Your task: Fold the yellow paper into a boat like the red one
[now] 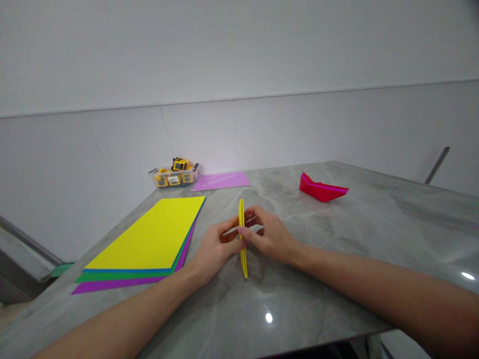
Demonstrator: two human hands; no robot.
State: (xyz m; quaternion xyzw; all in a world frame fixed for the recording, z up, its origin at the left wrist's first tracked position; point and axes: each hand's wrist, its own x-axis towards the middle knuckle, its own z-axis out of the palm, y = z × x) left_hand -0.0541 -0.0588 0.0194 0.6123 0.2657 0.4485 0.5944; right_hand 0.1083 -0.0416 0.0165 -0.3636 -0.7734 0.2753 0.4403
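A folded piece of yellow paper (244, 262) stands edge-on between my hands, over the middle of the table. It looks like a narrow strip from here, with layers showing along its edge. My left hand (216, 248) grips it from the left, thumb on the near side and fingers behind. From the right, my right hand (270, 234) pinches the same paper with thumb and fingers. The paper partly hides the fingertips of both hands.
Left of my hands lies a stack of coloured sheets (149, 234), yellow on top. A clear bin (174, 178) of yellow items and a pink-purple sheet (222, 181) lie at the back. A red folded paper boat (322, 191) sits at right on the grey marbled table (318, 319).
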